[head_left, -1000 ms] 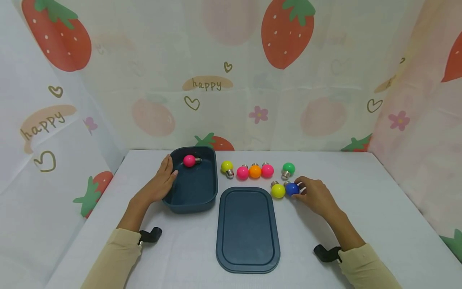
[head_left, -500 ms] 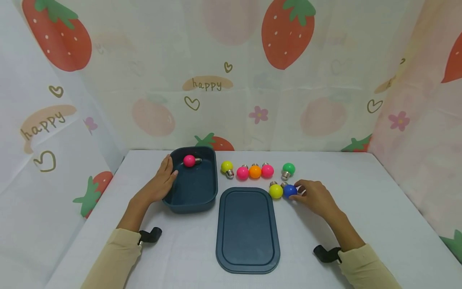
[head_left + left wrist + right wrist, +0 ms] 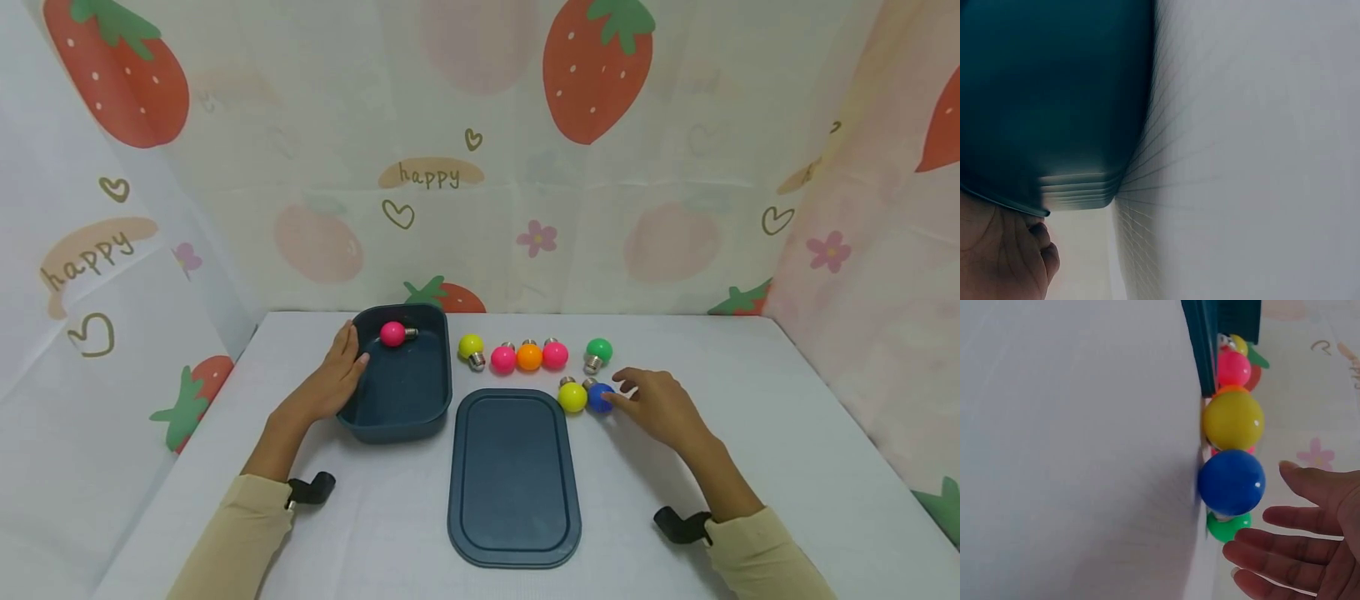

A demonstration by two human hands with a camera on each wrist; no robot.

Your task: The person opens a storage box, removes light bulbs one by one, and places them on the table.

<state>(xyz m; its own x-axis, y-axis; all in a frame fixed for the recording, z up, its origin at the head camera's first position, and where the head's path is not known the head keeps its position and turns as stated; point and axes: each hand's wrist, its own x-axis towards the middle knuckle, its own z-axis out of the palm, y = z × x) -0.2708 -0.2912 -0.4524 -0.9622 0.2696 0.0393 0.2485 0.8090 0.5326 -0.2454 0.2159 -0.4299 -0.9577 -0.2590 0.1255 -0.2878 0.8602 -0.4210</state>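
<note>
My left hand (image 3: 337, 377) lies with straight fingers along the left side of a dark blue rectangular container (image 3: 397, 432). Inside that container is a pink light bulb (image 3: 392, 334) with a metal screw base. My right hand (image 3: 657, 407) is beside a blue bulb (image 3: 598, 400); in the right wrist view its fingers (image 3: 1285, 559) are spread, and a gap shows between the thumb and the blue bulb (image 3: 1232, 482). A yellow bulb (image 3: 572, 397) touches the blue one on its left. In the left wrist view the container wall (image 3: 1054, 94) hides most of the fingers.
A dark blue lid (image 3: 515, 483) lies flat in front. Behind it, a yellow bulb (image 3: 471, 345), pink bulb (image 3: 503, 359), orange bulb (image 3: 529, 357) and another pink bulb (image 3: 555, 356) form a row. A green bulb (image 3: 599, 350) sits farther right. Printed cloth (image 3: 585, 267) walls the white table's back.
The blue and yellow bulbs have slid a little to the left, up to the lid's corner. My right fingers have loosened from the blue bulb. My left hand stays put.
</note>
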